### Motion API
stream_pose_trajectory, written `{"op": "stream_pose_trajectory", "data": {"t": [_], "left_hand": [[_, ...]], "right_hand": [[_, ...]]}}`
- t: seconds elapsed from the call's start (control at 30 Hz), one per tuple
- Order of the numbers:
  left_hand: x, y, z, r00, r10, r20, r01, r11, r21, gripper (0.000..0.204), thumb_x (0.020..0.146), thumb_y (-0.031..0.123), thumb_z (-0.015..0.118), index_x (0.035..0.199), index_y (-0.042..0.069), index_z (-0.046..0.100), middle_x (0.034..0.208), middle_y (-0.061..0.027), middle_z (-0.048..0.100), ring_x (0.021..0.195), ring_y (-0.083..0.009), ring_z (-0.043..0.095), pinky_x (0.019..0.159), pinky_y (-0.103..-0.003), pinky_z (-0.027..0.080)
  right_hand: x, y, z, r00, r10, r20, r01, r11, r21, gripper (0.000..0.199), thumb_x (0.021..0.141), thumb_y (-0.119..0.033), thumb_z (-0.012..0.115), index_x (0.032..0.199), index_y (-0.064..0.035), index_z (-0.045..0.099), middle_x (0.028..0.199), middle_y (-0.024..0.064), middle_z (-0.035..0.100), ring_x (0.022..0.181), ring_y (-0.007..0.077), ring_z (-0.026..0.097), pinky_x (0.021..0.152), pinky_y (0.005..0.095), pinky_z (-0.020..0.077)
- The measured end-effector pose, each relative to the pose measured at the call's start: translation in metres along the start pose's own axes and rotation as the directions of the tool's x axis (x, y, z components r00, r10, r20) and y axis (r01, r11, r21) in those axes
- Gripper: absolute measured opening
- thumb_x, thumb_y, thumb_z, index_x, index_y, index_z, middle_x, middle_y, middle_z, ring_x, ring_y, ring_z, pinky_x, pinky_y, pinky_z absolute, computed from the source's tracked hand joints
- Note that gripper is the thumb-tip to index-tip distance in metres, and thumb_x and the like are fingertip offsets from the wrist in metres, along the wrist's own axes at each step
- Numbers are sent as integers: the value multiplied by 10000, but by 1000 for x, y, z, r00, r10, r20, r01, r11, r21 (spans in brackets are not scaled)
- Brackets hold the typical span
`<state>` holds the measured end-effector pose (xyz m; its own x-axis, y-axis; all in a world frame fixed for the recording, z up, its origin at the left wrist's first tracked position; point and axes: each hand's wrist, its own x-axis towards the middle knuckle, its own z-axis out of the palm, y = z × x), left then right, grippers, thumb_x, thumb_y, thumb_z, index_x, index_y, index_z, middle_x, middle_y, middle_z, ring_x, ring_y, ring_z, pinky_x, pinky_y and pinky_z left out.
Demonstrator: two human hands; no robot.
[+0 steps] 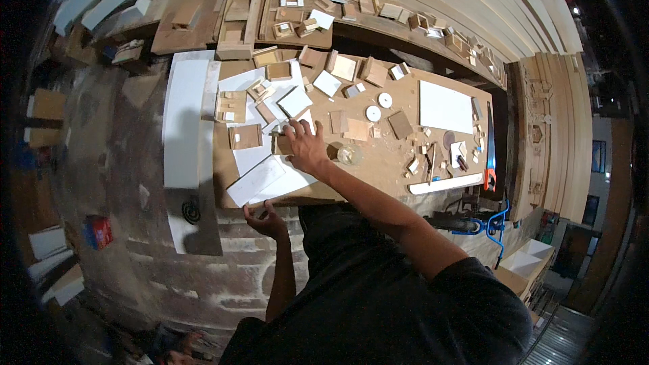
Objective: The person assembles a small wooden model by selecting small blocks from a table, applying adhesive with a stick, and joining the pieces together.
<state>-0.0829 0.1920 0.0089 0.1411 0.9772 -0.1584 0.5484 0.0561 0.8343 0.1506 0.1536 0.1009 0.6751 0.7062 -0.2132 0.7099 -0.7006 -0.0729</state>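
Brown wood everywhere on my feed, and I'd call it partly done. Some pieces already look joined, like the little open box point(278, 71) at the back of the worktable point(382, 179) and the wooden frame point(231, 106) on its left. Plenty seems left: the flat brown square point(400, 124) and the white discs point(373, 113) just lie loose. I've got the right hand point(307, 149) bent over a small brown block point(280, 144) among the white sheets, fingers spread; can't tell if they're actually gripping it. Left hand point(269, 224) is at the near edge by the pale panel point(257, 181), fingers apart, nothing visible between them.
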Motion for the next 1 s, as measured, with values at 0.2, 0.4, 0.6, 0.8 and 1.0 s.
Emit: {"op": "stream_pose_trajectory", "data": {"t": [0.2, 0.4, 0.6, 0.8, 1.0], "left_hand": [[-4, 6, 11, 995, -92, 38, 91, 995, 33, 670, 862, 215, 746, 1408, 3, 420, 1314, -225, 409, 1135, -327, 527, 850, -369, 567], [-3, -11, 7, 998, -55, 29, 54, 997, 53, 725, 828, 233, 804, 1424, 36, 441, 1218, -179, 464, 1089, -301, 505, 829, -392, 558], [-11, -21, -2, 985, 64, 160, -58, 997, -46, 748, 848, 215, 781, 1453, 57, 370, 1344, -197, 406, 1173, -306, 504, 859, -386, 551], [-32, -104, -37, 980, -125, 156, 102, 984, 147, 678, 826, 216, 820, 1363, 25, 454, 1335, -185, 423, 1183, -335, 494, 902, -429, 525], [-52, -121, -64, 957, -182, 224, 81, 915, 395, 576, 841, 219, 810, 1290, 21, 507, 1256, -183, 467, 1135, -339, 508, 952, -468, 476]], "right_hand": [[-51, 23, -38, 992, -25, -122, 45, 986, 162, 664, 829, -458, 712, 1323, -68, 502, 1300, 129, 528, 1290, 295, 435, 1073, 558, 300], [-55, 81, -37, 982, 182, -46, -159, 937, 312, 555, 816, -375, 727, 1237, -72, 531, 1141, 141, 618, 1090, 325, 606, 1011, 507, 397], [61, 154, -5, 926, 370, -71, -326, 881, 343, 627, 790, -332, 774, 1254, 2, 518, 1175, 235, 596, 1036, 372, 639, 906, 450, 532], [125, 159, 29, 897, 423, 128, -440, 882, 166, 661, 781, -377, 779, 1264, 7, 543, 1215, 207, 584, 1180, 305, 580, 946, 398, 536], [122, 151, 23, 917, 376, 137, -382, 924, 20, 613, 756, -364, 780, 1212, 2, 595, 1208, 190, 596, 1035, 300, 670, 859, 394, 573]]}}
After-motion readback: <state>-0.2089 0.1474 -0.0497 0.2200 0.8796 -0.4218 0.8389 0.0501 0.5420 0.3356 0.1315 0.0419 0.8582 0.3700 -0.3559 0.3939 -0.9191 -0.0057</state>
